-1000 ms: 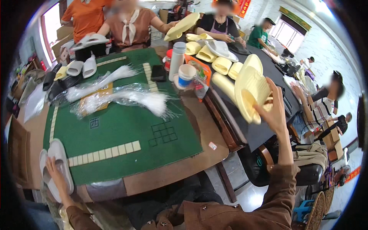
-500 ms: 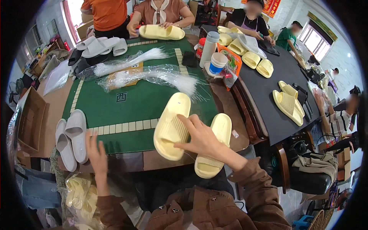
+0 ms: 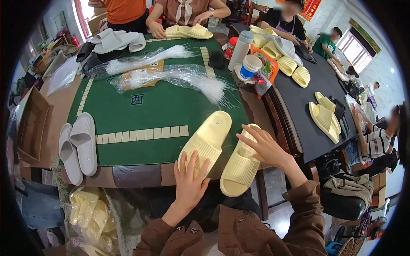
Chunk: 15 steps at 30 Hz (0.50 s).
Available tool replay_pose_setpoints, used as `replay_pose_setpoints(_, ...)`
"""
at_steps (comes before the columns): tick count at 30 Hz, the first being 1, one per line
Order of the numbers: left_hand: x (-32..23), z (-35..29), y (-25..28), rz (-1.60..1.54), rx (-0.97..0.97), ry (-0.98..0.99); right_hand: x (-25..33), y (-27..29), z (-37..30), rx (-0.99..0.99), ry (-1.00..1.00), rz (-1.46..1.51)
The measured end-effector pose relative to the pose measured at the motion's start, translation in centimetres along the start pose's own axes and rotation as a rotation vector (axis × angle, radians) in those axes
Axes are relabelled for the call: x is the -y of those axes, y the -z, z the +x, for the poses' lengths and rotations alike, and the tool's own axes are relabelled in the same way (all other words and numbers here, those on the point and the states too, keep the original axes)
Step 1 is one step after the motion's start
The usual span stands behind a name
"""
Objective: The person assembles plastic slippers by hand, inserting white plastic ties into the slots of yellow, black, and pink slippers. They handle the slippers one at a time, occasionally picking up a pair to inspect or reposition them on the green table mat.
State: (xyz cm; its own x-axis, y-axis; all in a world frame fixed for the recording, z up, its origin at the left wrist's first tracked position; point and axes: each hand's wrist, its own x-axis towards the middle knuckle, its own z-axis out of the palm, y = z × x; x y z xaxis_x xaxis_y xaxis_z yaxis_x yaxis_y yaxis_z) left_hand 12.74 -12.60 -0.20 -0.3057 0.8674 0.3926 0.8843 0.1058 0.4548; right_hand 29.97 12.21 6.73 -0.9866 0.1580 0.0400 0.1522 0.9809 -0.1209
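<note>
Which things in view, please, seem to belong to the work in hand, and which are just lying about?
Seemingly in hand:
left yellow slipper, under the left hand
right yellow slipper, by the right hand

Apparently just lying about:
grey bottle
white tub
beige cloth on the chair

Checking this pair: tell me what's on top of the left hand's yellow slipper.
The left hand lies over the slipper's strap; a small mark shows on its footbed. What the hand covers cannot be seen.
</note>
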Motion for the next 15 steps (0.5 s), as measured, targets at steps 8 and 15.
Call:
replay_pose_setpoints(8,0.9,0.0,-0.5,-0.104,0.013,-0.08,0.5,-2.8,4.3,-0.095,0.177,0.244)
replay_pose_setpoints(15,5.0,1.6,2.5,-0.286,0.125,-0.08,3.4,-4.7,7.2,-0.018,0.291,0.403)
